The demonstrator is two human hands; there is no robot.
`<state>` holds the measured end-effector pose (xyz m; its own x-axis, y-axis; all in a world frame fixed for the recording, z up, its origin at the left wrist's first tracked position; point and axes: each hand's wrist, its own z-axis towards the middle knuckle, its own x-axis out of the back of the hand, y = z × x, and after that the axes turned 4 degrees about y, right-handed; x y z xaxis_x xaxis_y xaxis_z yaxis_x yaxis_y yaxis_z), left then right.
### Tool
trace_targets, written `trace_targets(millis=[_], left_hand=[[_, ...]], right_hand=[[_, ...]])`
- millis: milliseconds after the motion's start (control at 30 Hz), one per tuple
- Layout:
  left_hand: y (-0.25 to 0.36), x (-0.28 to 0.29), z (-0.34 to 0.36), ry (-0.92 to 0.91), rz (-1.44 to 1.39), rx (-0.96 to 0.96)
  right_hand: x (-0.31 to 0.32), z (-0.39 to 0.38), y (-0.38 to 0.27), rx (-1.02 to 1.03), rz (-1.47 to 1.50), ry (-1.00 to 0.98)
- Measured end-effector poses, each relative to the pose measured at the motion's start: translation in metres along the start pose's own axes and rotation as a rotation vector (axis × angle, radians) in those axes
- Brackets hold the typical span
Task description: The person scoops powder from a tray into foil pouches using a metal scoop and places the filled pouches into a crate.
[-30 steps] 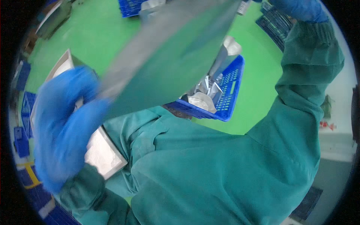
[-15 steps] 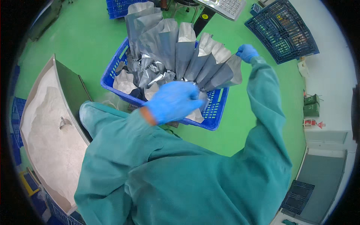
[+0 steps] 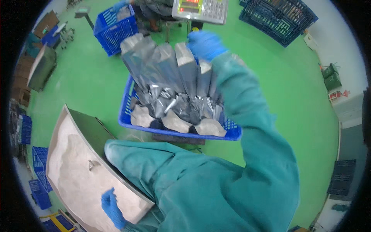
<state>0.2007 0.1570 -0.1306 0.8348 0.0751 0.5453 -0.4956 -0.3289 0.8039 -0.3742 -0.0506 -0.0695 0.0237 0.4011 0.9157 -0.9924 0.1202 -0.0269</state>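
Observation:
Tall silver foil bags [image 3: 166, 63] stand open in a blue plastic basket [image 3: 181, 136]. Whitish contents show in several bag mouths. My gloved right hand [image 3: 206, 45] is closed and slightly blurred at the top rim of one bag; its fingertips are partly hidden. On the left, a metal bin [image 3: 89, 123] holds pale powder [image 3: 73, 170]. My gloved left hand [image 3: 113, 208] is over the bin's near part, fingers apart and loosely bent, with nothing seen in them. A small metal piece [image 3: 92, 165] sticks out of the powder, the rest of it buried.
A scale display with keypad [image 3: 201, 11] rises behind the basket. Another blue basket [image 3: 116, 33] stands beyond, with a co-worker's gloved hand [image 3: 121, 4] at it. Dark pallets [image 3: 276, 19] lie far right. My knee [image 3: 116, 150] sits between bin and basket.
My left hand has gone from above the basket to over the powder bin. My right hand has moved left from the rightmost bag to a middle one. The view has shifted left.

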Motion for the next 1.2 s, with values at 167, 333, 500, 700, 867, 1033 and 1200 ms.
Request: trace_targets(millis=[167, 333, 500, 700, 867, 1033, 1200], left_hand=[[-0.013, 0.007, -0.042, 0.225, -0.209, -0.117], [-0.025, 0.044, -0.094, 0.451, -0.158, -0.035], [-0.098, 0.090, -0.179, 0.750, 0.031, 0.286], [-0.168, 0.057, -0.282, 0.970, 0.706, 0.671], [-0.234, 0.000, -0.334, 1.076, 0.298, 0.910], [-0.243, 0.007, -0.334, 1.219, 0.475, 0.868], [-0.247, -0.005, -0.353, 1.173, 0.457, 1.057]], right_hand=[[-0.034, -0.061, -0.262, 0.596, 0.377, -0.434], [-0.045, -0.206, -0.473, 1.244, 1.064, -0.735], [0.005, -0.260, -0.521, 1.552, 0.900, -0.980], [-0.149, -0.296, -0.522, 1.288, 1.074, -0.696], [-0.125, -0.253, -0.504, 1.199, 0.706, -0.939], [-0.096, -0.257, -0.507, 1.264, 0.647, -0.923], [-0.097, -0.267, -0.507, 1.292, 0.520, -0.873]])
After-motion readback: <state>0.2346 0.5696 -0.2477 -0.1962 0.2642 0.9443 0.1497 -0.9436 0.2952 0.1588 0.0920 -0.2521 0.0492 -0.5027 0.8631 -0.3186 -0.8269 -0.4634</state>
